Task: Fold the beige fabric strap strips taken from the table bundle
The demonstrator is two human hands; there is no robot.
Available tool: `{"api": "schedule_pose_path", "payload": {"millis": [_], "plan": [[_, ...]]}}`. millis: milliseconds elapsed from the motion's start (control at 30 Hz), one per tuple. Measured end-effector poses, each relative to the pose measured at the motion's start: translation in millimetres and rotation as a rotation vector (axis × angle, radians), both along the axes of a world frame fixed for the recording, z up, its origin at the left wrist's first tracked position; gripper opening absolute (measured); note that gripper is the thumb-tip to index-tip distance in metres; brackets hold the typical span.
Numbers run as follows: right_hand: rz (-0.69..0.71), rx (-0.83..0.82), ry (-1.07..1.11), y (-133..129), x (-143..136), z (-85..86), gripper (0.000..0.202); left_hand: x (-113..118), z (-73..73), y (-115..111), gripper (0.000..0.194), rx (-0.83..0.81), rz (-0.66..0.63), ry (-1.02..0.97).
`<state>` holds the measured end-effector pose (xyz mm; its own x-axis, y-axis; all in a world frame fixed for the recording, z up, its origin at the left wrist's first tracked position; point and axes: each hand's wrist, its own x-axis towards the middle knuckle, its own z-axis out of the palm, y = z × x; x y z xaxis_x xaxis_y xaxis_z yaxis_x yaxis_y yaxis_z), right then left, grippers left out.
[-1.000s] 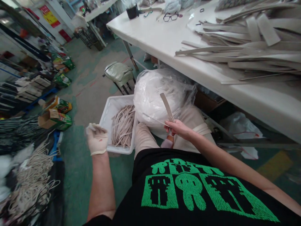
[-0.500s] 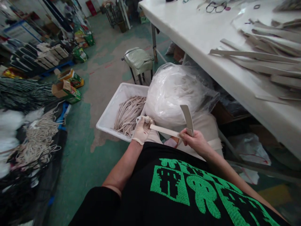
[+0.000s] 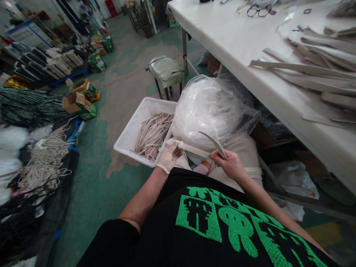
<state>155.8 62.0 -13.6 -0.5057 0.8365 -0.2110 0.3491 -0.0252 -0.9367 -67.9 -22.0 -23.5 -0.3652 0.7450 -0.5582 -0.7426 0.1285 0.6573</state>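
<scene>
A flat beige strap (image 3: 194, 150) stretches between my two hands above my lap. My left hand (image 3: 168, 155), in a pale glove, is closed around one end of it, where a whitish piece pokes out past the fingers. The fingers of my right hand (image 3: 229, 162) pinch the strap near its other end; a curved grey-beige length (image 3: 213, 139) rises from that grip and leans left. Beyond my left hand a white plastic bin (image 3: 126, 137) holds a heap of similar straps (image 3: 152, 133). A big clear plastic bag (image 3: 207, 111) of white material bulges just past my hands.
On the right stands a white table (image 3: 222, 37) bearing loose grey-beige strips (image 3: 314, 74) and eyeglasses (image 3: 259, 11). A green padded stool (image 3: 166, 70) is behind the bin. Cord bundles (image 3: 46, 159) and open cartons (image 3: 79, 105) lie on the floor at left.
The strap's free end above my right hand has tilted further left and now shows more edge-on. My right hand has turned slightly; both hands keep their hold.
</scene>
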Motion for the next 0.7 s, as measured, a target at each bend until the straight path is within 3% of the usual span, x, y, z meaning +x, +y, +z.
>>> {"api": "schedule_pose_path", "payload": {"millis": [233,367,533,633,700], "plan": [[0.053,0.348,-0.139,9,-12,-1.5,0.045,1,-1.2,1,0.040,0.070,0.073,0.018],[0.066,0.426,-0.144,10,-12,2.0,0.045,-10,-5.5,1,0.040,0.072,0.118,0.068],[0.120,0.398,-0.153,-3,-25,1.7,0.042,8,-15.8,-1,0.037,0.025,0.055,0.000],[0.206,0.283,-0.187,-3,-32,2.2,0.041,26,-16.2,-3,0.038,0.011,-0.030,-0.042],[0.312,0.156,-0.199,2,-29,7.2,0.043,29,-14.3,-4,0.036,0.014,-0.008,-0.048]]}}
